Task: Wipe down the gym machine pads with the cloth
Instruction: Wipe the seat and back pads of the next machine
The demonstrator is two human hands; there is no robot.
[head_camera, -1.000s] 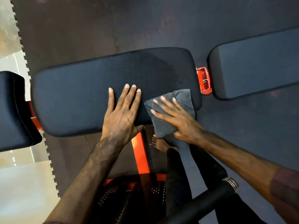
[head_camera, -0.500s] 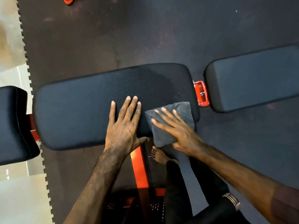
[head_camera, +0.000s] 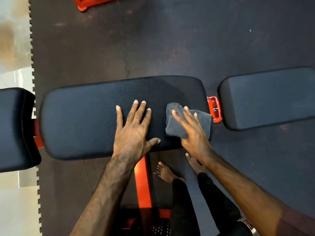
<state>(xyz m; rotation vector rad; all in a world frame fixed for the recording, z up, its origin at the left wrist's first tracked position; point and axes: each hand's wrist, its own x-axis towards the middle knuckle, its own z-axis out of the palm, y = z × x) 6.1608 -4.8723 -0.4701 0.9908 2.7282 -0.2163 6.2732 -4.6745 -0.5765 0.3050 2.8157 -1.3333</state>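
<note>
While the left pad (head_camera: 15, 130) looks untouched, the middle pad (head_camera: 85, 120) is braced by the left hand (head_camera: 133, 133), fingers flat and spread. At its right end the cloth (head_camera: 177, 123) is pressed down by the right hand (head_camera: 192, 133), fingers straight. The right pad (head_camera: 269, 99) is judged still unwiped.

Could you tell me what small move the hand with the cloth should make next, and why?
Probably sweep the cloth leftward along the pad. The right hand presses it flat at the pad's right end, and the pad stretches on to the left. The left hand lies flat in that path, so it would need to lift.
</note>
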